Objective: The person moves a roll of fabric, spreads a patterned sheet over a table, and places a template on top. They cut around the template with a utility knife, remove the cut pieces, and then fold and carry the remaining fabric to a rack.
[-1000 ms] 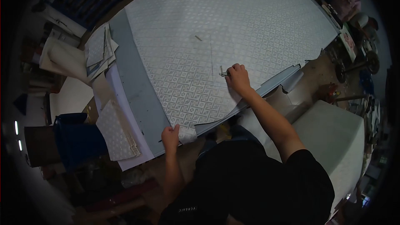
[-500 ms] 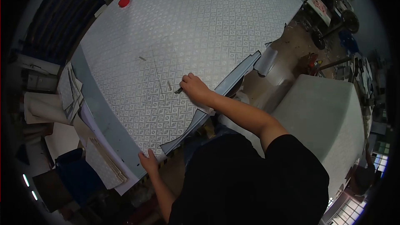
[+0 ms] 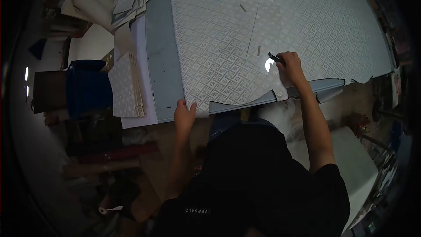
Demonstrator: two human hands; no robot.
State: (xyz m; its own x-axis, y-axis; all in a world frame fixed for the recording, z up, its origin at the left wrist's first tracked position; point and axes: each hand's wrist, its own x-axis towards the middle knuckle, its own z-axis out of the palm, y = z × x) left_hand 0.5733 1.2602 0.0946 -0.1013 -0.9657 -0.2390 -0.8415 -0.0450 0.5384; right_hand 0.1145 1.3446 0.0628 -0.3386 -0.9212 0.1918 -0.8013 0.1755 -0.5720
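Patterned sheet point(image 3: 215, 61) meets your left hand's point(image 3: 184, 115) fingers, grip unclear; it spreads beneath your right hand point(image 3: 290, 67), clasping a dark tool point(image 3: 275, 57).

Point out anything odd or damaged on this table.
The sheet's near edge looks odd: uneven, with curved gaps baring the table. Two small strips interrupt its pattern. A stark white patch shows by the right hand; its cause is unclear.
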